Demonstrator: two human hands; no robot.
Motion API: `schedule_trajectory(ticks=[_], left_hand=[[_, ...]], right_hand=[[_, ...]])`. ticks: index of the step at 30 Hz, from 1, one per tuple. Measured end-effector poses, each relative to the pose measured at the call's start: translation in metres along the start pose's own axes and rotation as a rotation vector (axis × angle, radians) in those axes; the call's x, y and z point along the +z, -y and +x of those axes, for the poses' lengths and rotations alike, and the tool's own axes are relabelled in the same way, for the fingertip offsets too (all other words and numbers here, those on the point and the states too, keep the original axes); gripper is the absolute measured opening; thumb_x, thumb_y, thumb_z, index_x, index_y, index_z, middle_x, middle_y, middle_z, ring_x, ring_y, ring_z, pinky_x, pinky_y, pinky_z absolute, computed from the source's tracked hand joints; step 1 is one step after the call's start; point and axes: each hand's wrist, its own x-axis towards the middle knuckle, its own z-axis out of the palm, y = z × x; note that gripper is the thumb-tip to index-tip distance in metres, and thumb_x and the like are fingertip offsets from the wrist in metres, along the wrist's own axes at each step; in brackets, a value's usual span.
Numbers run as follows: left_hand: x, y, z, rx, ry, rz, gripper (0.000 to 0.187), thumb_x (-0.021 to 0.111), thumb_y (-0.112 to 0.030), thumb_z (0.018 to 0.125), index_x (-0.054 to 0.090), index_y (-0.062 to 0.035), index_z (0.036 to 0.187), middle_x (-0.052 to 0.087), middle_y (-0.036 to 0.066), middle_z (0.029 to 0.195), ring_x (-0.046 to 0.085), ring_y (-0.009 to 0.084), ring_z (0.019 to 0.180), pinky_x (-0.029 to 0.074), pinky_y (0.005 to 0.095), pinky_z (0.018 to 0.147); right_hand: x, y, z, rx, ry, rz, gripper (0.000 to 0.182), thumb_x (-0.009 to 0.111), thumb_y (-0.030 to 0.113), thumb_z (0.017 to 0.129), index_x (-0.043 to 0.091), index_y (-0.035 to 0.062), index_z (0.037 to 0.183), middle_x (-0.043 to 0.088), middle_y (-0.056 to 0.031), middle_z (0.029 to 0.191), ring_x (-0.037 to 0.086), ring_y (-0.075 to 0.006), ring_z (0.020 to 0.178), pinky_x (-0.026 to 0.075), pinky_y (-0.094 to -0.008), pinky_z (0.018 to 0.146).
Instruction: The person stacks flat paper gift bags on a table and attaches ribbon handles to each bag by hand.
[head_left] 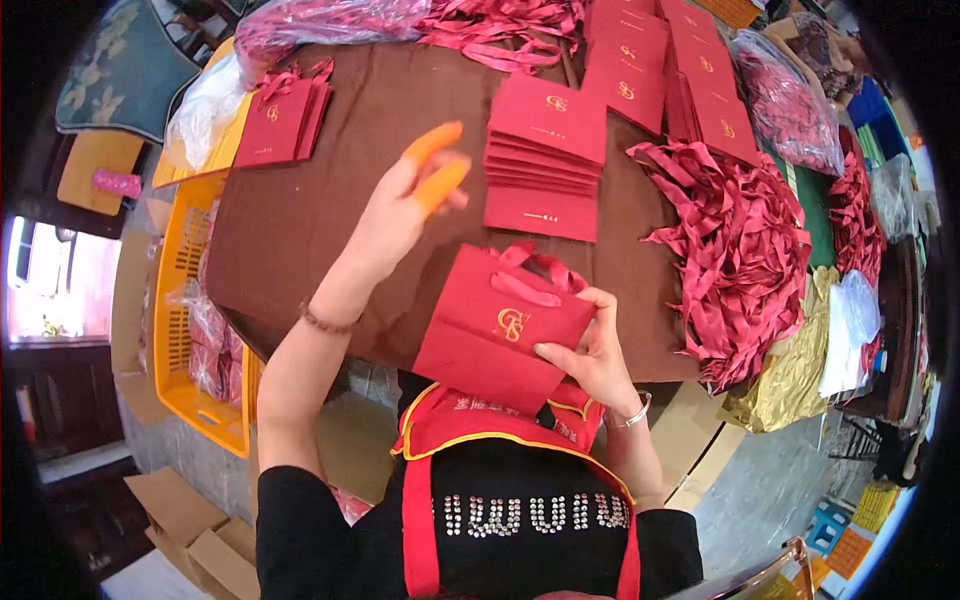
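Observation:
My right hand [597, 352] grips the right edge of a red paper gift bag [470, 345] with a gold logo, thumb on its front. A red ribbon handle [528, 290] lies over the bag's upper part. My left hand [412, 200] is raised over the table, left of a stack of red bags; its fingers are apart and it holds nothing. Orange finger covers [440, 187] sit on two of its digits. The stack of flat red bags [545, 155] lies fanned just beyond the held bag.
Loose red ribbons [735, 250] are heaped on the right of the brown tablecloth [340, 200]. More red bags [630, 65] lie at the back right. Finished-looking bags with ribbons [283, 118] stand at the left, above a yellow crate [185, 330]. Cardboard boxes [190, 520] sit on the floor.

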Motion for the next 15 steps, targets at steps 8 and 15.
schedule_trajectory(ticks=[8, 15], left_hand=[[0.022, 0.042, -0.073, -0.196, 0.253, -0.335, 0.052, 0.063, -0.009, 0.085, 0.039, 0.0013, 0.131, 0.054, 0.007, 0.122, 0.050, 0.0144, 0.112, 0.040, 0.0299, 0.096], [0.021, 0.035, -0.079, -0.183, 0.280, -0.274, 0.039, 0.061, -0.007, 0.086, 0.048, 0.0018, 0.122, 0.059, 0.005, 0.114, 0.054, 0.0115, 0.102, 0.044, 0.0291, 0.090]], right_hand=[[0.006, 0.006, 0.022, -0.217, -0.206, -0.007, 0.062, 0.063, -0.011, 0.077, 0.029, 0.0117, 0.123, 0.047, -0.0090, 0.113, 0.053, -0.0168, 0.101, 0.048, -0.0303, 0.086], [0.000, -0.003, 0.034, -0.197, -0.492, -0.238, 0.025, 0.071, 0.005, 0.077, 0.054, 0.0028, 0.095, 0.054, -0.0019, 0.094, 0.050, -0.0124, 0.093, 0.041, -0.0254, 0.085]])
